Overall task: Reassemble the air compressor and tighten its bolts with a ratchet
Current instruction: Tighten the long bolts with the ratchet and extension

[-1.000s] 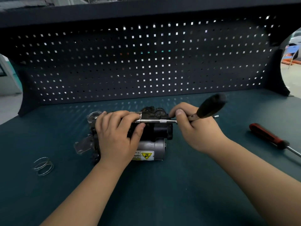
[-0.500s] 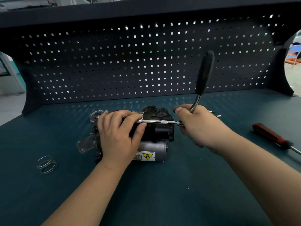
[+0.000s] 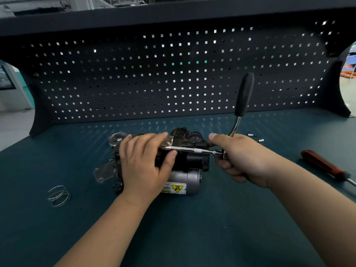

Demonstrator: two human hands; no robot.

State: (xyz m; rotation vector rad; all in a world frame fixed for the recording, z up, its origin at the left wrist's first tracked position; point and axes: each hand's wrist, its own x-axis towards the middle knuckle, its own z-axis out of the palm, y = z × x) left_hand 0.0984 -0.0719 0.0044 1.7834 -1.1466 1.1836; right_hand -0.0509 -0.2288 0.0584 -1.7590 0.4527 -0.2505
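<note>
The dark teal counter fills the lower frame. A black perforated metal back panel stands along its far edge at 12 o'clock. Slices of a bright room show past the panel at 9 and 3 o'clock, but detail there cannot be made out.

The black-and-silver metal air compressor lies on the counter near frame centre, with a yellow warning label on its silver cylinder. A coiled steel wire spring lies at 8 o'clock of the compressor, well apart. A red-and-black-handled screwdriver lies at 3 o'clock, its shaft cut off by the frame edge. Two small silver bits lie at 2 o'clock; their type cannot be told.

The compressor's upper left body is hidden under the left hand, which grips the housing with its fingers over the top and its thumb on the front face. The right hand is closed round the head of the chrome ratchet, hiding that head. The ratchet's black handle stands toward 12 o'clock. A chrome extension bar runs from the right hand toward 9 o'clock, across the compressor's upper front.
</note>
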